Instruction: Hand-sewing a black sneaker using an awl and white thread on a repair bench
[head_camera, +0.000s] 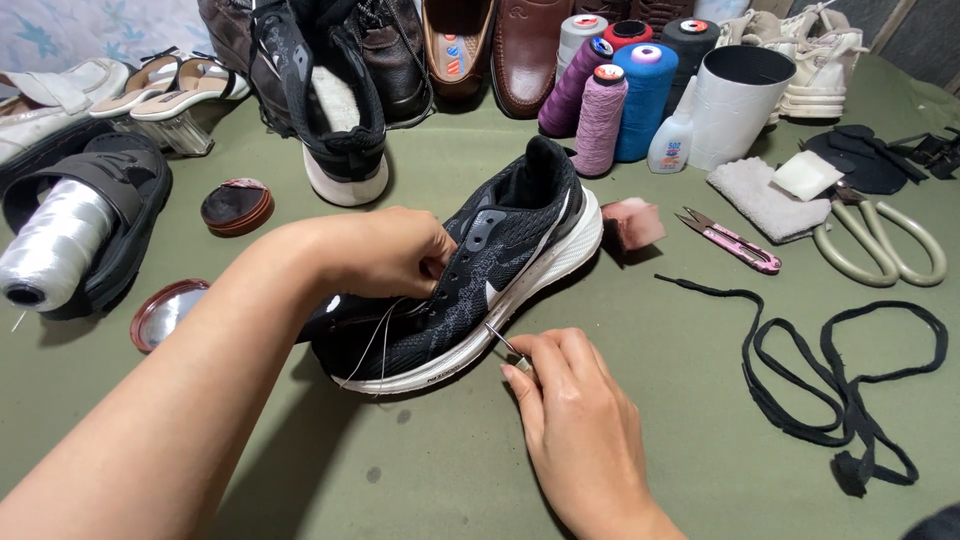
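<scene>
Olive-green cloth (640, 420) covers the work surface, and near its middle lies a black sneaker (500, 260) with a white sole, resting on its side with the toe toward the person. The left hand (375, 250) grips the upper by the lace eyelets, fingers curled into the opening. The right hand (570, 400) pinches a thin metal needle (500, 338) whose tip meets the seam between upper and sole. A pale thread (375, 340) runs loose across the toe.

Just beside the heel sits a small pink block (632, 222), and past it pink thread snips (735, 243). A black shoelace (840, 370) lies loose on the right, well apart from the sneaker. Large pale scissors (885, 245) rest near a white cloth pad (765, 198). Behind stand thread cones (610, 95) in purple, pink and blue, a white cylinder (733, 105) and brown leather shoes (495, 45). On the left lie a spool of white cord (52, 245), a black sandal (115, 215) and two round tin lids (236, 206).
</scene>
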